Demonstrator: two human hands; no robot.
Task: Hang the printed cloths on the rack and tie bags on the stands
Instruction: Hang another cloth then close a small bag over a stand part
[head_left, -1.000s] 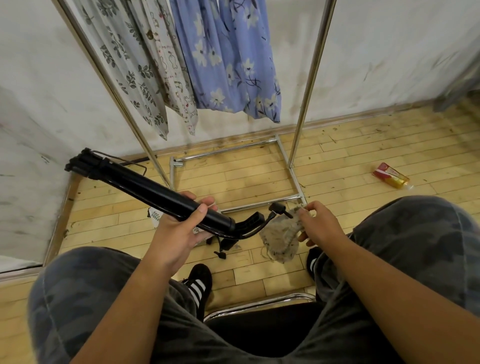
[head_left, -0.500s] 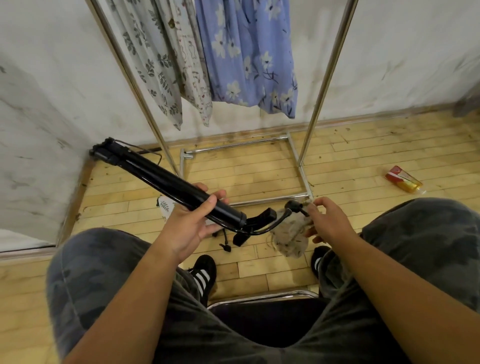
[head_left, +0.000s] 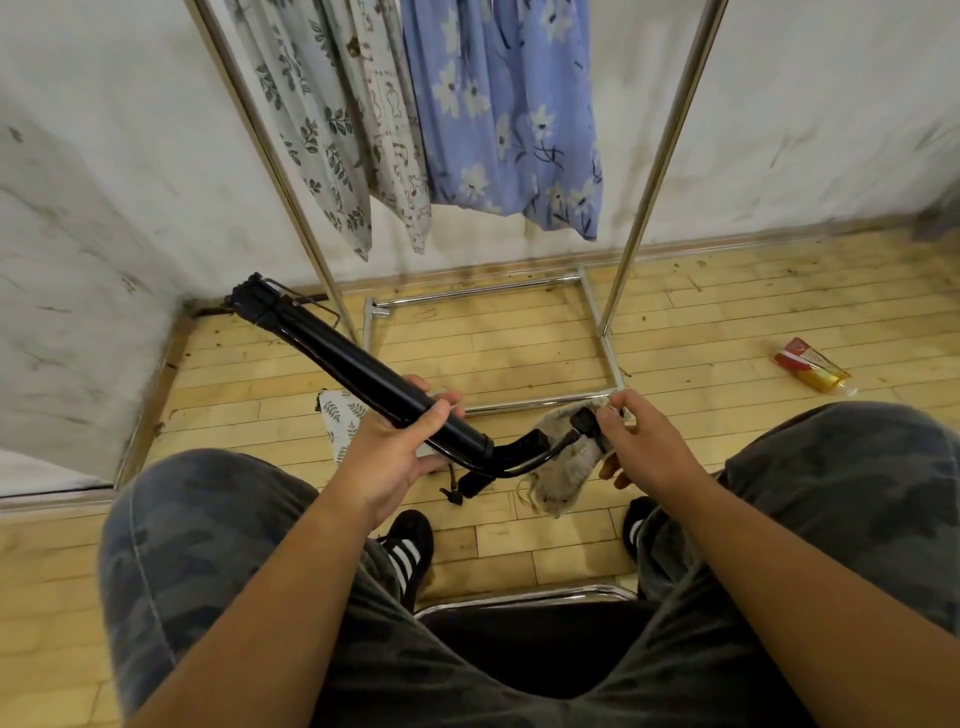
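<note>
Trousers (head_left: 208, 545) in a dark grey camouflage print are worn — a pale stitched seam is seen along the left leg. The left shoe (head_left: 410, 548) is black and is marked with white stripes; on the black right shoe (head_left: 636, 525) such stripes are partly seen. The forearms (head_left: 291, 597) are uncovered down to the left hand (head_left: 395, 457) and the right hand (head_left: 647, 449).

Glossy black stand (head_left: 363, 376), shiny metal rack (head_left: 654, 150), fuzzy cloth bag (head_left: 563, 475), wood floor (head_left: 727, 322)
</note>
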